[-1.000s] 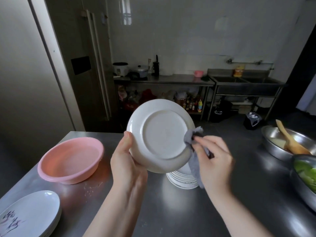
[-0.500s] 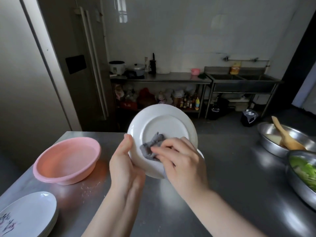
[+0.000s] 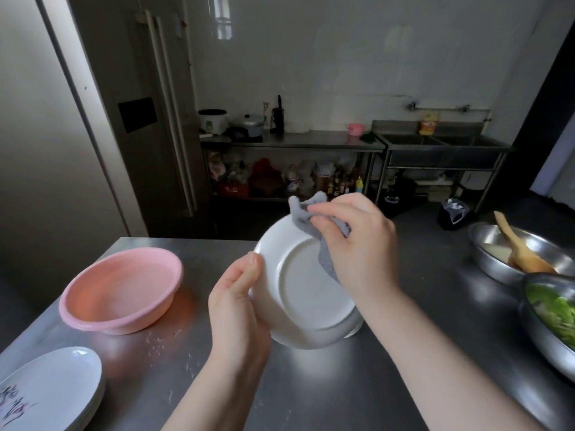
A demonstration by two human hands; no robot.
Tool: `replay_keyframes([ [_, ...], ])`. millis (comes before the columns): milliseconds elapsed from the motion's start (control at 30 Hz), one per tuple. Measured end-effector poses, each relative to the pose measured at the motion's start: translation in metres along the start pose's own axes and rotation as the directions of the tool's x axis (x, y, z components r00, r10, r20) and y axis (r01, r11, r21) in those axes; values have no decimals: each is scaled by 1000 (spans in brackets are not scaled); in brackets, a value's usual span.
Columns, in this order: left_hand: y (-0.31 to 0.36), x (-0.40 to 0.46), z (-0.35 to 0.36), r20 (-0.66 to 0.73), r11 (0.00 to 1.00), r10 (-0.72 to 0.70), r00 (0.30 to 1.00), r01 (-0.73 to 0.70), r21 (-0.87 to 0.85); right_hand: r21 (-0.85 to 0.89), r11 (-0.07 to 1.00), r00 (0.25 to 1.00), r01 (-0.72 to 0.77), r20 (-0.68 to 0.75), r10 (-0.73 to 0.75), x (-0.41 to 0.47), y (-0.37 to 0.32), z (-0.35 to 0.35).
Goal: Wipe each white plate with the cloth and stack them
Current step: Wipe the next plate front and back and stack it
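Head view shows your left hand (image 3: pixel 238 309) gripping the white plate (image 3: pixel 306 293) at its left rim, thumb lying on the side facing you, the other fingers hidden behind it. You hold the plate in the air above the steel table (image 3: pixel 326 387), tilted so its underside — the raised foot ring is plain — faces you and slightly upward. Being round, it has no long axis; its top edge leans away from you toward the far wall.

Your right hand (image 3: pixel 354 244) clenches the grey cloth (image 3: pixel 311 222), fingers curled round the bunched fabric and pressing it to the plate's upper right rim. A corner of cloth sticks up above the fingers, and another fold hangs down across the plate's underside beneath your palm.

Just under the held plate's lower right edge a sliver of a plate stack (image 3: pixel 354 329) shows on the table; how many plates it holds cannot be told.

Left of you stands a pink basin (image 3: pixel 121 290) — and nearer, at the bottom left corner, a stack of patterned plates (image 3: pixel 53 396). On the right sit a steel bowl (image 3: pixel 491 259) with a wooden spatula (image 3: pixel 519 247) and a second steel bowl of greens (image 3: pixel 553 315).
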State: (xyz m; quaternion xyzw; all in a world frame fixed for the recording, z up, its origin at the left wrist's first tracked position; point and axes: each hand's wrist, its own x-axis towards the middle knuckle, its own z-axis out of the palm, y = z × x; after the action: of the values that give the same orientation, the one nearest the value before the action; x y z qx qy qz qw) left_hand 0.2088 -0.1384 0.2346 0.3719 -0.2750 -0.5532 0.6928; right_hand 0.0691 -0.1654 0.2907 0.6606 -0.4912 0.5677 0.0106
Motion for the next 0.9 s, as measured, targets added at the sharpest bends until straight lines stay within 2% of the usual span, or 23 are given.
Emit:
replay_keyframes([
  [100, -4, -2, 3, -5, 1000, -23, 1000, 23, -13, -34, 998, 995, 49, 85, -46, -3, -4, 8],
  [167, -4, 0, 3, -19, 1000, -9, 1000, 10, 14, 26, 1000, 997, 4, 82, -6, -3, 2, 6],
  [233, -5, 6, 2, -14, 999, 19, 1000, -18, 42, 109, 992, 998, -65, -10, 66, -5, 16, -4],
  [333, -9, 18, -5, 14, 995, 34, 999, -36, 96, 121, 979, 973, -164, -142, 181, -27, 48, -26],
  [433, -25, 30, -7, 66, 960, 86, 994, -100, 262, 62, 944, 939, -323, -104, 328, -69, 82, -38],
  [533, -50, 41, -4, 203, 802, 202, 958, -280, 527, 21, 889, 889, -457, -19, 457, -109, 105, -40],
  [567, -59, 45, -2, 283, 703, 249, 926, -374, 605, 17, 875, 875, -484, -9, 484, -118, 109, -41],
  [633, -75, 53, 2, 487, 408, 341, 804, -593, 694, 3, 858, 858, -514, -1, 514, -131, 115, -45],
  [700, -88, 64, 7, 689, 111, 367, 625, -765, 635, -9, 851, 851, -525, -11, 525, -139, 121, -49],
  [733, -94, 71, 11, 771, 8, 357, 527, -827, 562, -9, 846, 846, -532, -23, 532, -141, 123, -52],
  [800, -107, 84, 17, 874, -111, 323, 364, -902, 417, -2, 836, 835, -548, -45, 548, -144, 129, -60],
  [833, -115, 89, 19, 895, -135, 309, 321, -917, 376, 8, 830, 829, -557, -50, 557, -145, 132, -63],
  [900, -129, 96, 21, 898, -127, 302, 320, -920, 370, 23, 815, 813, -580, -51, 580, -148, 138, -67],
])
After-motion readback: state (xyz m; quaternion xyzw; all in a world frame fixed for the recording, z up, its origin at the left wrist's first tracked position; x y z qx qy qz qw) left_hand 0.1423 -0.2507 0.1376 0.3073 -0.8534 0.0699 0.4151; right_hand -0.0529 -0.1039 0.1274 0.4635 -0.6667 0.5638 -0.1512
